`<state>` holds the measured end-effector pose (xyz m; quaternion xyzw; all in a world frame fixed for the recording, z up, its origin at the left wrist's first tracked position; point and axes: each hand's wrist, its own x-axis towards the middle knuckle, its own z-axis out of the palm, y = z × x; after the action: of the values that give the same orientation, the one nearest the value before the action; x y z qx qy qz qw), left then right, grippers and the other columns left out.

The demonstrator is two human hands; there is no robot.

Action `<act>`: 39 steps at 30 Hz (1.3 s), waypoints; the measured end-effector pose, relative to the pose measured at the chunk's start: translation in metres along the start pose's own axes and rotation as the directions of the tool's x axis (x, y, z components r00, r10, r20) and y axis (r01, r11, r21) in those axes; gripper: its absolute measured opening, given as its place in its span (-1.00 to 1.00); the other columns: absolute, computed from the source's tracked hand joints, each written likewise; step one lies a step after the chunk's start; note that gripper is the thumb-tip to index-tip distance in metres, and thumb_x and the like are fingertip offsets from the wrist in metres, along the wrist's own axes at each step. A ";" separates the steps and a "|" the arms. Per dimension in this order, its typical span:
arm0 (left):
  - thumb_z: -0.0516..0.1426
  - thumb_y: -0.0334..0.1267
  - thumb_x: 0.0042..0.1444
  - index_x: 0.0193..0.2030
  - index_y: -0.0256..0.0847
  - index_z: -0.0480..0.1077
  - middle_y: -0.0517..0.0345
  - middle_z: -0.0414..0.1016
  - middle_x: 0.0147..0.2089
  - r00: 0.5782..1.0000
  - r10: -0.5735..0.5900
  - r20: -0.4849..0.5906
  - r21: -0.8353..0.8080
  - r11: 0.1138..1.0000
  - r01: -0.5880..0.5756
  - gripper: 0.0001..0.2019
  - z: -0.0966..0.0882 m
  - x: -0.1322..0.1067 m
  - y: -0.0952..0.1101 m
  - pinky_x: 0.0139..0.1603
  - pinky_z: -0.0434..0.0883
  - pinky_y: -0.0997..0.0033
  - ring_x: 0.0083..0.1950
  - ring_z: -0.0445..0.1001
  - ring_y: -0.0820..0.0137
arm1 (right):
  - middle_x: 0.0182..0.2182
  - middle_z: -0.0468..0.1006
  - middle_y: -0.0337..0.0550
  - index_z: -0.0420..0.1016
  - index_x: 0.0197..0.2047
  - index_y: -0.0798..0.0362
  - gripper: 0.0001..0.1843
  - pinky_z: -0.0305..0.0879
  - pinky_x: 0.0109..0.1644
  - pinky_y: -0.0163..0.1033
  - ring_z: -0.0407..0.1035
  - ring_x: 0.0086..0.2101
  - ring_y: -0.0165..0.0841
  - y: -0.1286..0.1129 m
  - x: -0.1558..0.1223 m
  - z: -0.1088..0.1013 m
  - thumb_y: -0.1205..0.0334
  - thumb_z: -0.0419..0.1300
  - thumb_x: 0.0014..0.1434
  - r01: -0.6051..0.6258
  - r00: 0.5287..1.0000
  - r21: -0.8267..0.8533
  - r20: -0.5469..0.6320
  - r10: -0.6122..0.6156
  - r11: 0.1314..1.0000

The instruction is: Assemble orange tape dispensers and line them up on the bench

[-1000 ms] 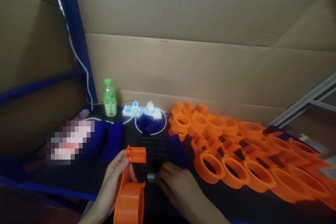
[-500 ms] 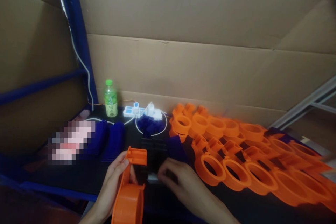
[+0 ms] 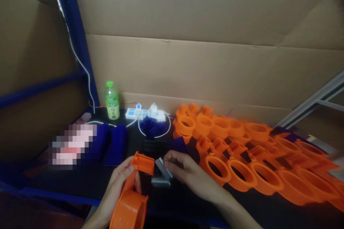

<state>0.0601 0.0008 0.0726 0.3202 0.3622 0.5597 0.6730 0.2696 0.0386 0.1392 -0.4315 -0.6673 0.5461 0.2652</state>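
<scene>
My left hand [image 3: 116,189] grips an orange plastic part [image 3: 133,195] with a round ring body and a boxy top, held upright at the bench's front edge. My right hand [image 3: 188,175] pinches a small grey flat piece [image 3: 164,168] just right of the part's boxy top. A second small grey block [image 3: 160,181] lies on the black bench below it. Both hands have their fingers closed round what they hold.
Many orange ring parts [image 3: 242,154] cover the right half of the bench. Blue plastic pieces [image 3: 114,143] lie at left and centre. A green bottle [image 3: 112,101] and a white power strip [image 3: 145,113] with cable stand at the back, before cardboard walls.
My right hand has lifted a small grey piece off the bench and brought it up beside the orange part's top. My left hand tilted the orange part slightly.
</scene>
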 end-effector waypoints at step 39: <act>0.20 -0.10 0.17 0.20 -0.24 0.41 0.26 0.40 -0.59 0.985 0.053 0.164 0.340 0.934 -0.107 -0.52 -0.015 0.008 -0.017 -0.56 0.34 0.52 -0.61 0.37 0.49 | -0.45 0.39 -0.30 0.43 -0.30 0.09 -0.81 0.13 -0.36 -0.40 0.20 -0.42 -0.49 -0.020 0.012 -0.013 0.17 0.12 0.28 -0.003 0.991 -0.474 0.118 0.067 0.880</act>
<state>0.0567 0.0059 0.0495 0.4903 0.3897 0.4877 0.6081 0.2690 0.0545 0.1600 -0.4584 -0.7883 0.3986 0.0977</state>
